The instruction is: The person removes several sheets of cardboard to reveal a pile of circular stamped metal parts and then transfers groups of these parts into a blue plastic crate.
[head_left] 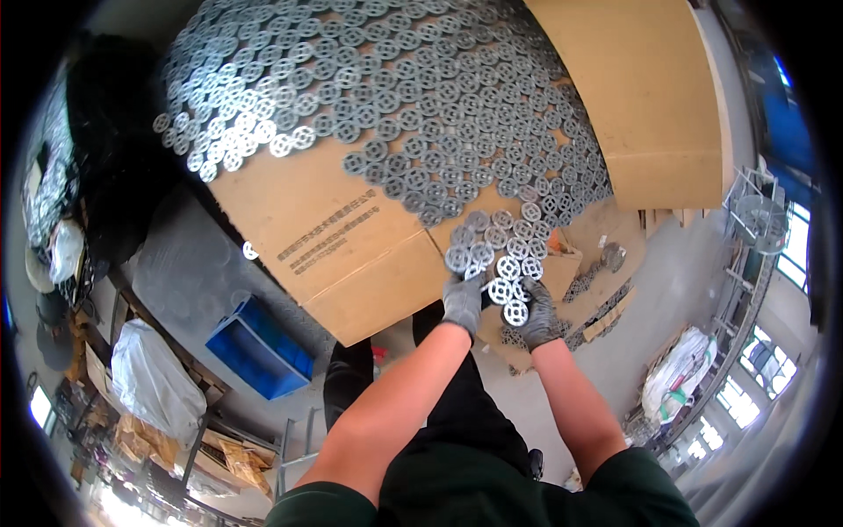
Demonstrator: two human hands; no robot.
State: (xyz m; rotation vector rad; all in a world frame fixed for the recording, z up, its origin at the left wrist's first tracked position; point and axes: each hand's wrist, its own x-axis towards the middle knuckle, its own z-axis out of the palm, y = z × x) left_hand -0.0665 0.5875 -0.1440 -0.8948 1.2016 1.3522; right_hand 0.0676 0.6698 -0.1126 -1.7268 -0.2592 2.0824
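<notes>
Both my hands wear dark grey gloves and meet at a cluster of round metal discs with cut-outs (pixel 508 267), close to my body. My left hand (pixel 463 304) is closed at the cluster's left side, its fingertips against a disc. At the lower right, my right hand (pixel 539 316) grips the edge of the discs, partly hidden behind them. The lowest disc (pixel 515 312) hangs beside my right thumb. Many more such discs (pixel 413 97) lie spread in a layer over the cardboard (pixel 351 255), beyond my hands.
A cardboard flap (pixel 654 97) stands at the far right. More discs lie on cardboard below, beside my right hand. A blue crate (pixel 259 347) is on the floor at left, near a white wrapped bundle (pixel 156 373). Another wrapped bundle (pixel 680 373) lies at right.
</notes>
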